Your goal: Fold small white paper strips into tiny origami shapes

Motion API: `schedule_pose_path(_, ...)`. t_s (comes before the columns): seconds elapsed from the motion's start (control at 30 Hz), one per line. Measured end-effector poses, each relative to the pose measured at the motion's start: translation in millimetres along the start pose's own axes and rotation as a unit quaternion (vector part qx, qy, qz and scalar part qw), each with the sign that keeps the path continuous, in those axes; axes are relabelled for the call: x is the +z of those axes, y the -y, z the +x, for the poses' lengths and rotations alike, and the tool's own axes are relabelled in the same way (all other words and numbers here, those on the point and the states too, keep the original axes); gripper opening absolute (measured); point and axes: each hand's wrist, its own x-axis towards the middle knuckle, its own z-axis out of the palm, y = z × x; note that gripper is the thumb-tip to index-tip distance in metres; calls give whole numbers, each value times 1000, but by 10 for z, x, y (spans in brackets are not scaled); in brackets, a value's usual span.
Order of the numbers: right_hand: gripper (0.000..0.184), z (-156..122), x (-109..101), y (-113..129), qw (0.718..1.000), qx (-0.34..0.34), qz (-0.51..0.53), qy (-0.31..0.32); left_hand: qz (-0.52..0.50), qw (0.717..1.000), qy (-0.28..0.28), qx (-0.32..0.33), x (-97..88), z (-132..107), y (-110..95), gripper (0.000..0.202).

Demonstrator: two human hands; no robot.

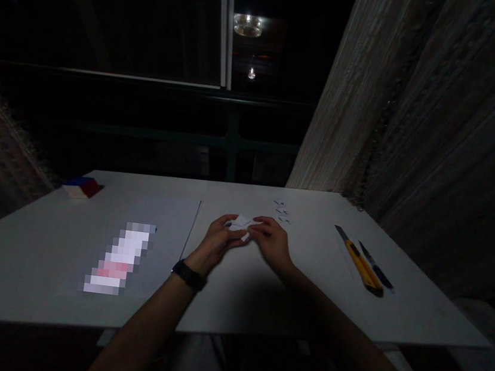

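Observation:
Between both hands, just above the white table, is a small piece of folded white paper [241, 223]. My left hand [218, 236] grips it from the left, thumb along its near side; a dark watch [189, 274] circles that wrist. From the right, my right hand [273, 241] pinches the paper's edge with thumb and fingers. Part of the paper is hidden behind the fingers. Beyond my right hand, a few small folded paper pieces [283, 211] lie in a short row on the table.
On the table's [304, 313] right lie a yellow box cutter [360, 264] and a dark-handled knife [375, 265]. Paper sheets [170, 224] and a bright, blurred-out screen [119, 257] are on the left. A red, blue and white block [81, 187] sits far left. Curtains [353, 90] flank a dark window.

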Motion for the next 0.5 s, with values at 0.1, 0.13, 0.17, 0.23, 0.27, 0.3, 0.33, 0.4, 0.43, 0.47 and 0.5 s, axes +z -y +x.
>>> schedule_pose_path(0.1, 8, -14, -18, 31, 999, -41, -18, 8, -4, 1000, 5, -5, 3, -17, -21, 49)
schedule_pose_path(0.13, 9, -18, -23, 35, 998, -59, -27, 8, -5, 1000, 8, -8, 2, -21, -28, 48)
schedule_pose_path(0.17, 10, -22, -28, 35, 996, -77, -40, 6, -5, 1000, 10, -11, 2, -24, -34, 48)
schedule_pose_path(0.23, 12, -28, -43, 30, 990, -119, -75, 2, -4, 1000, 8, -14, 0, -26, -43, 48)
schedule_pose_path(0.27, 13, -29, -53, 26, 985, -142, -94, 3, -5, 1000, 7, -14, -1, -26, -46, 48)
schedule_pose_path(0.3, 14, -28, -66, 22, 980, -167, -112, 8, -5, 1000, 7, -15, -1, -24, -48, 48)
schedule_pose_path(0.33, 15, -26, -82, 18, 973, -192, -127, 15, -6, 1000, 7, -15, -2, -22, -49, 49)
schedule_pose_path(0.4, 18, -20, -114, 15, 960, -235, -150, 34, -6, 1000, 7, -16, -5, -17, -50, 48)
schedule_pose_path(0.43, 20, -17, -129, 16, 954, -249, -158, 44, -5, 1000, 8, -18, -8, -14, -50, 48)
schedule_pose_path(0.47, 21, -14, -142, 17, 950, -260, -165, 52, -4, 1000, 9, -19, -10, -12, -50, 48)
schedule_pose_path(0.5, 23, -13, -152, 18, 946, -268, -171, 59, -3, 1000, 10, -19, -14, -10, -50, 48)
